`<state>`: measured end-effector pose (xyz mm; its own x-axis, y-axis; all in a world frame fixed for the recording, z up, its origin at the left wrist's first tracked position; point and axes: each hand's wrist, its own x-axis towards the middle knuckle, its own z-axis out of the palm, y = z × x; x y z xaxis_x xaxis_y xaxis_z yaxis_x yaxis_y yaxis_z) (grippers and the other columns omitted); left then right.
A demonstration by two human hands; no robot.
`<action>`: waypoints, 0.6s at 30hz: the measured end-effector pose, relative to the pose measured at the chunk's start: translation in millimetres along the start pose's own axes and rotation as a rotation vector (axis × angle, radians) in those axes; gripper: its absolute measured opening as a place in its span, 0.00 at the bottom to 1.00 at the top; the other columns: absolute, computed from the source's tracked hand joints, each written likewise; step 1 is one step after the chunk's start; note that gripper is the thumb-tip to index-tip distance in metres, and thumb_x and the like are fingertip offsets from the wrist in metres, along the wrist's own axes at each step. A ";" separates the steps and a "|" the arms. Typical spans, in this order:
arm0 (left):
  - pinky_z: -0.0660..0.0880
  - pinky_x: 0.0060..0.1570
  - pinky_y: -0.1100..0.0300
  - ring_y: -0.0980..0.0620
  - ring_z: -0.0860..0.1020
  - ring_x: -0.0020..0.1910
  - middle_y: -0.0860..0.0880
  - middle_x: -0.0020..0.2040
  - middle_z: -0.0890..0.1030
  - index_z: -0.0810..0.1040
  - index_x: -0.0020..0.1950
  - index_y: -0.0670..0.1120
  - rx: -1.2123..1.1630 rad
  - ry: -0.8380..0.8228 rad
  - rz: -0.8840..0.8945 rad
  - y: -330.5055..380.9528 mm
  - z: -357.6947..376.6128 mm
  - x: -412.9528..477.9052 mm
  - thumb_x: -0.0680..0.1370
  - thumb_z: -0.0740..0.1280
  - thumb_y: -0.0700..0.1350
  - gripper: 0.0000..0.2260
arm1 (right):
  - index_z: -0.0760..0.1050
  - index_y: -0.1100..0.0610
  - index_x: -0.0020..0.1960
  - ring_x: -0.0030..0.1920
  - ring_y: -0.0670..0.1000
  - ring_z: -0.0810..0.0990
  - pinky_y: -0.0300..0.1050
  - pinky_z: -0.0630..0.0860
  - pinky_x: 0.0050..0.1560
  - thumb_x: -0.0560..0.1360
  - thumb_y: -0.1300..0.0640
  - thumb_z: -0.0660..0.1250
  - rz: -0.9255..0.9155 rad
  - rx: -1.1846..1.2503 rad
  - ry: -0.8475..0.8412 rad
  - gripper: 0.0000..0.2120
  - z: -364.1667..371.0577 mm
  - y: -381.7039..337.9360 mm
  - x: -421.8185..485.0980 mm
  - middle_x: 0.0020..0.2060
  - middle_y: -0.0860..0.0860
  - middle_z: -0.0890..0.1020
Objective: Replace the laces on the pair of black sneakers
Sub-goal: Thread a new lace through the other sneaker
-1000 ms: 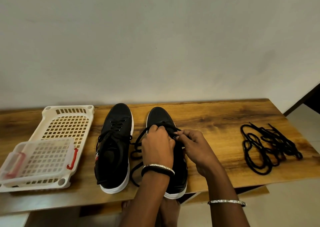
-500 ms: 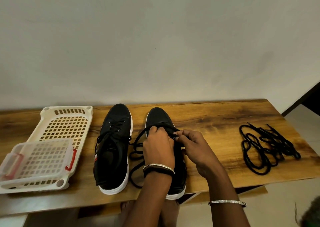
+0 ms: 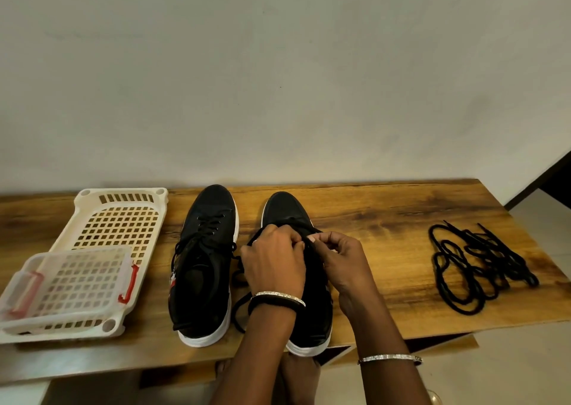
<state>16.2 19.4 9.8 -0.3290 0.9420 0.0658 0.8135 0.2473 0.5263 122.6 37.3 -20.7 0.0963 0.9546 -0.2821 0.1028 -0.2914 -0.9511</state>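
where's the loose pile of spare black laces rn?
Head view: the loose pile of black laces lies near the right end of the wooden table. It sits well clear of the right-hand black white-soled sneaker.

lace (image 3: 236, 312): partly hidden under left hand (image 3: 273, 265), right hand (image 3: 346, 262) | white tray (image 3: 122, 192): cut by left edge

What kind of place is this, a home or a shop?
Probably a room in a home, though not certain: a wood-grain table against a plain wall, a pale floor, and cream plastic baskets on the table.
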 end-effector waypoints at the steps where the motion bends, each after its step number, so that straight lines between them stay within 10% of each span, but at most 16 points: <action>1: 0.67 0.59 0.52 0.53 0.77 0.56 0.56 0.55 0.77 0.78 0.54 0.57 -0.023 -0.010 0.013 -1.8 0.5 1.2 0.78 0.68 0.52 0.05 | 0.84 0.54 0.46 0.48 0.54 0.85 0.56 0.83 0.50 0.79 0.55 0.69 -0.021 -0.033 0.016 0.06 1.5 0.5 0.0 0.44 0.53 0.86; 6: 0.62 0.65 0.49 0.50 0.66 0.68 0.56 0.66 0.69 0.66 0.66 0.63 0.052 -0.149 0.112 -11.3 -2.3 4.7 0.73 0.71 0.52 0.24 | 0.77 0.56 0.52 0.48 0.52 0.83 0.50 0.82 0.46 0.83 0.53 0.62 -0.030 0.086 0.142 0.08 4.9 -4.9 -0.7 0.47 0.52 0.85; 13: 0.61 0.63 0.48 0.48 0.62 0.67 0.55 0.65 0.66 0.71 0.64 0.68 0.098 -0.123 0.077 -19.2 -1.3 6.9 0.74 0.70 0.56 0.20 | 0.70 0.57 0.46 0.28 0.48 0.73 0.45 0.77 0.41 0.84 0.62 0.57 0.036 1.069 0.052 0.09 -21.2 -27.1 -2.3 0.30 0.50 0.72; 18: 0.61 0.64 0.48 0.49 0.60 0.69 0.57 0.67 0.64 0.72 0.62 0.69 0.051 -0.128 0.069 -19.7 -1.3 7.7 0.74 0.71 0.55 0.19 | 0.77 0.55 0.46 0.30 0.45 0.67 0.41 0.64 0.34 0.82 0.58 0.64 -0.179 0.438 0.284 0.07 -52.5 -25.1 -1.9 0.29 0.45 0.71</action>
<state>-3.0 21.5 1.0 -0.2101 0.9776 -0.0099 0.8565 0.1889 0.4803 171.8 39.5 10.3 0.3843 0.9148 -0.1241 -0.2739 -0.0154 -0.9616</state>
